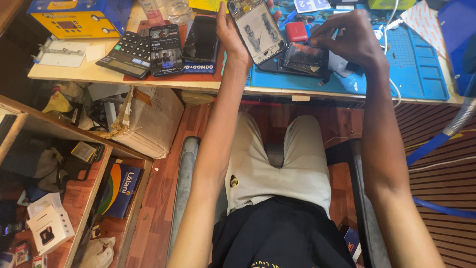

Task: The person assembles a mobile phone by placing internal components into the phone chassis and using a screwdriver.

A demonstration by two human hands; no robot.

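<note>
My left hand (232, 35) holds an opened phone body (258, 31) upright over the bench edge, its inner frame facing me. My right hand (347, 40) rests fingers-down on a dark phone panel (305, 58) lying on the blue work mat (416, 69). A small red case (296, 31) sits just behind that panel, between my two hands.
Left of my hands lie a black calculator (126, 52), a lit phone (166, 48) and a dark phone (201, 38). A yellow-and-blue machine (74, 17) stands at the back left. A cardboard box (148, 119) and cluttered shelves (59, 198) sit below; a blue hose (436, 144) runs at right.
</note>
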